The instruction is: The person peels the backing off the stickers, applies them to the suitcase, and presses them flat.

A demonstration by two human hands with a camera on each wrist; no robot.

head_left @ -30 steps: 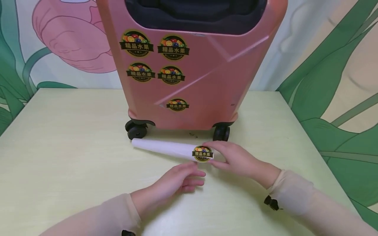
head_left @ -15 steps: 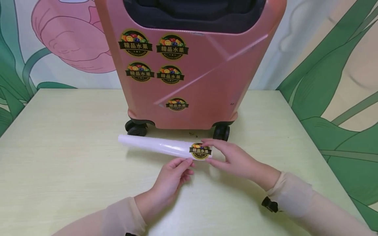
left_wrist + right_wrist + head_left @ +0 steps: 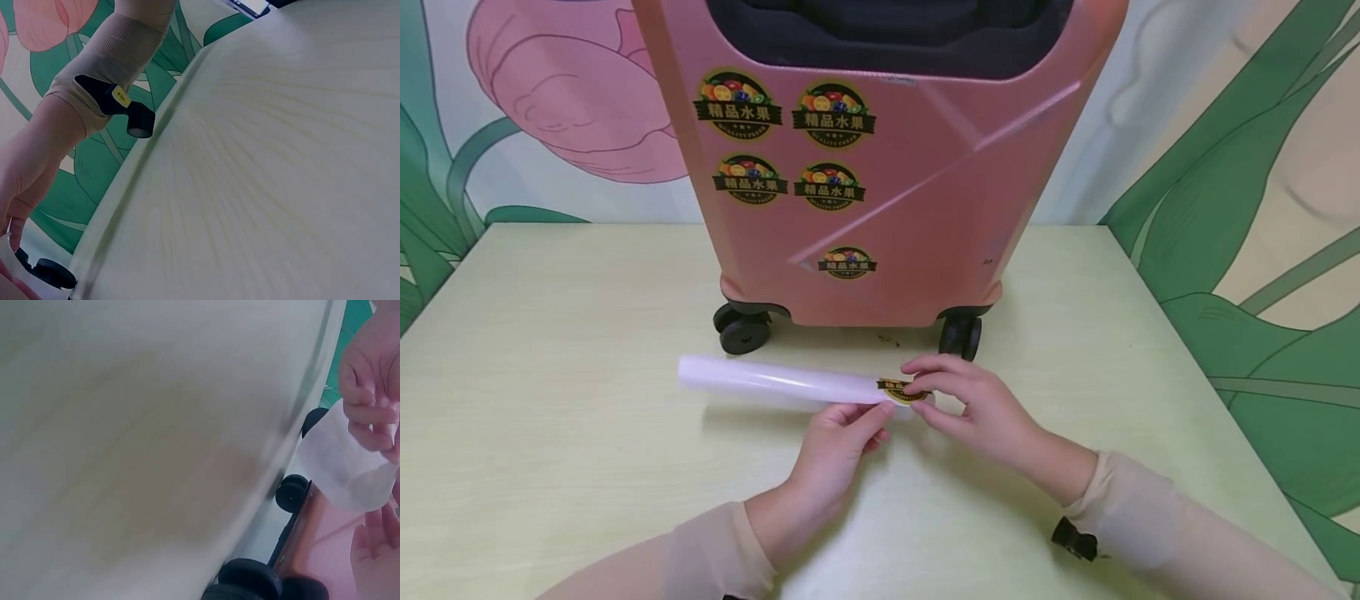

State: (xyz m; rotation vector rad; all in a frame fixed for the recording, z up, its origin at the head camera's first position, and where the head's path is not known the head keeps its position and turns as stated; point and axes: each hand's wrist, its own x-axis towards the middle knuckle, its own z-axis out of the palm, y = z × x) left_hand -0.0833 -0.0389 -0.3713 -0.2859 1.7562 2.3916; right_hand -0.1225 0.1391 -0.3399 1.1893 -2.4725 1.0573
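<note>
A rolled white glossy sheet (image 3: 775, 380) lies crosswise just in front of the suitcase, its left end raised over the table. One round black-and-gold fruit sticker (image 3: 891, 388) sits at its right end. My left hand (image 3: 827, 458) pinches the sheet's lower edge beside that sticker, thumb on top. The right hand (image 3: 985, 408) has its thumb and fingertips at the sticker's right part, pinching it and covering much of it. In the right wrist view the roll (image 3: 340, 462) opens as a pale funnel between both hands.
A pink suitcase (image 3: 925, 275) with black wheels (image 3: 745, 333) stands upright behind the hands. Several matching stickers (image 3: 832, 114) are on its left front. The pale table (image 3: 550, 417) extends to both sides, with a painted plant wall (image 3: 1247, 250) behind.
My left hand has closed from loose fingers onto the sheet's edge. The roll has shifted left and its left end has risen. The right fingers have moved over the sticker.
</note>
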